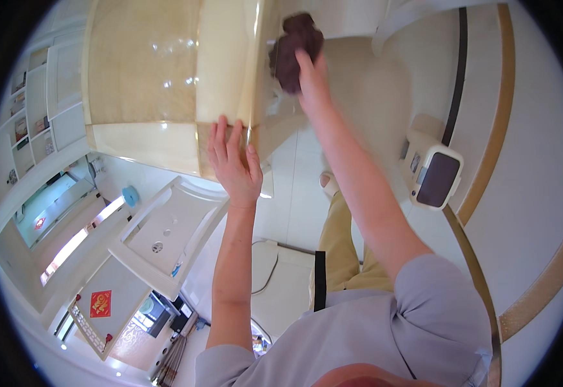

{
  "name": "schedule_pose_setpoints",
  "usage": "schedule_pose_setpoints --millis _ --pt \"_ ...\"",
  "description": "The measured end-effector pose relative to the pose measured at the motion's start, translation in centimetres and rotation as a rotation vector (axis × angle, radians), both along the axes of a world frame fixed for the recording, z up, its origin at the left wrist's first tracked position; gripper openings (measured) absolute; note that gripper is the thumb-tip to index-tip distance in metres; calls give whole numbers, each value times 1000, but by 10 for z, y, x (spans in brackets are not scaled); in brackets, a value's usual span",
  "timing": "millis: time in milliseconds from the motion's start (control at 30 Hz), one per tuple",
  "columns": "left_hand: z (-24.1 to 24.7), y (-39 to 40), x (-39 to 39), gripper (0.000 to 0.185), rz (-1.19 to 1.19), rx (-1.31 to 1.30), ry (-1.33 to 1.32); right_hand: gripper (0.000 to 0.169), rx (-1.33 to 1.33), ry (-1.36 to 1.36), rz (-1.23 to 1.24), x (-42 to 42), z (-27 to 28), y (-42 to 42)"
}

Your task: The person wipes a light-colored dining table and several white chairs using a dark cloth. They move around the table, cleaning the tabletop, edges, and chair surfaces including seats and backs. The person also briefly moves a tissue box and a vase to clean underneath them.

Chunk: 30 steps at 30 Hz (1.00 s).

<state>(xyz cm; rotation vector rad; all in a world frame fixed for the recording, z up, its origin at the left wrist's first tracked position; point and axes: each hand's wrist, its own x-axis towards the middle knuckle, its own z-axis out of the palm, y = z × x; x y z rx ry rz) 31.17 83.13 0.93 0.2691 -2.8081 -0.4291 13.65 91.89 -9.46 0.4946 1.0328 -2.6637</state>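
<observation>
My right hand point(314, 80) grips a bunched dark brown cloth point(298, 53) beside the glossy edge of a cream and tan table point(141, 82). The cloth lies along the table's side, partly over a clear, shiny surface there; whether it presses on it I cannot tell. My left hand point(235, 167) rests palm down on the table's corner, with its fingers spread and nothing held. Its fingertips reach the border strip near the edge.
Below the table's left part stands a white chair point(175, 227). A cream bin-like appliance with a dark panel point(437, 179) stands on the right by the wall. Open white shelves point(35, 116) line the far left. My foot point(328, 183) is on the tiled floor.
</observation>
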Motion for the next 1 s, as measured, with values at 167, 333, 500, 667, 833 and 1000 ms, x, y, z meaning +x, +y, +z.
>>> schedule_pose_setpoints --millis 167,333,500,667,833,1000 --pt "8 6 -3 39 22 -41 -44 49 401 270 159 128 41 8" --pt "8 6 -4 40 28 -29 -41 49 678 368 271 65 69 -12" --pt "8 6 -2 43 43 -49 -45 49 922 562 150 31 65 -10" --pt "11 4 -1 43 58 -16 -60 51 949 572 104 -4 58 -20" --pt "14 4 -1 46 50 26 -73 55 1183 568 82 -122 62 -28" --pt "26 8 -7 47 64 71 -122 45 1510 524 131 -235 107 -31"
